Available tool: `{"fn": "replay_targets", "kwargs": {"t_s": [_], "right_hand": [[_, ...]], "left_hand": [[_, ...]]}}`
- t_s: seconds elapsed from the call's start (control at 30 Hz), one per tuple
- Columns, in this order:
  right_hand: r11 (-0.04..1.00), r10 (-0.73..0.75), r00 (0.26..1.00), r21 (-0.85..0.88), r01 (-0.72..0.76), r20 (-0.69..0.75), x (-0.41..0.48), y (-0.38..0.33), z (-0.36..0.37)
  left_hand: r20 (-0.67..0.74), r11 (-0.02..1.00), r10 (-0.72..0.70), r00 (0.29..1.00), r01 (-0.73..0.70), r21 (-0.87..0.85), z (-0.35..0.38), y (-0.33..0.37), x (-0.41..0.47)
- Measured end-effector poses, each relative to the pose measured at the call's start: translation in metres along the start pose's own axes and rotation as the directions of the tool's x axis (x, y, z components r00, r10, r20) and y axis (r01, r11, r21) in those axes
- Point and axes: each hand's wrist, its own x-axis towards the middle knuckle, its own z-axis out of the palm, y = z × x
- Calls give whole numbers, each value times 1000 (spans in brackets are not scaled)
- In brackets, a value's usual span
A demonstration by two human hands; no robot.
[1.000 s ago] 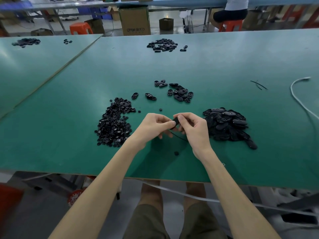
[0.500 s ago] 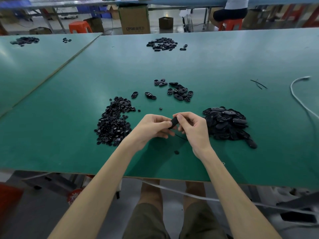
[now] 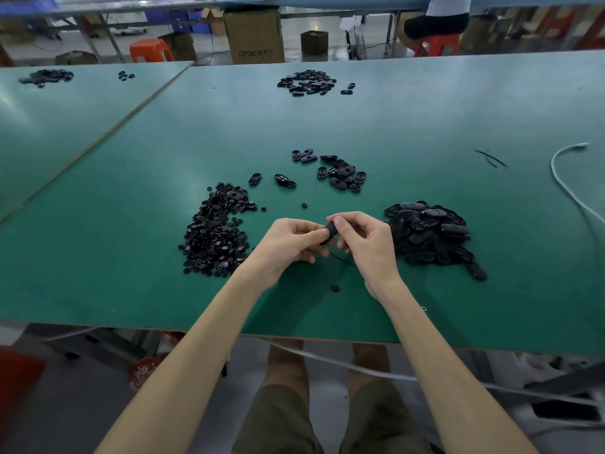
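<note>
Both hands meet just above the green table (image 3: 131,273) near its front edge. My left hand (image 3: 288,244) and my right hand (image 3: 366,244) pinch one small black oval plastic part (image 3: 330,231) between thumbs and fingertips. A thin black cord (image 3: 342,259) trails below the hands. A heap of small black round pieces (image 3: 216,231) lies just left of the hands. To their right sits a pile of black oval shells (image 3: 429,234).
A loose group of oval parts (image 3: 340,173) lies beyond the hands, another pile (image 3: 307,82) farther back. A single black disc (image 3: 334,288) lies under my wrists. A white cable (image 3: 569,188) curves at the right. A cardboard box (image 3: 255,34) and orange stools stand behind the table.
Both hands keep pinching the black part in the same spot; the part has tilted slightly between the fingertips. Nothing else moved.
</note>
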Motion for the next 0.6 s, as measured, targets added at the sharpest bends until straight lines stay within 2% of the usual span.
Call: {"fn": "replay_targets", "kwargs": {"t_s": [0.3, 0.47, 0.6], "right_hand": [[1000, -7, 1000, 6, 7, 20, -1, 2, 0], [1000, 7, 1000, -8, -6, 8, 1, 3, -1], [1000, 5, 1000, -10, -5, 4, 1, 4, -1]], "left_hand": [[-93, 999, -10, 996, 14, 42, 9, 1, 0], [-186, 988, 28, 982, 1, 155, 21, 4, 2], [-206, 977, 41, 978, 4, 215, 26, 8, 3]]}}
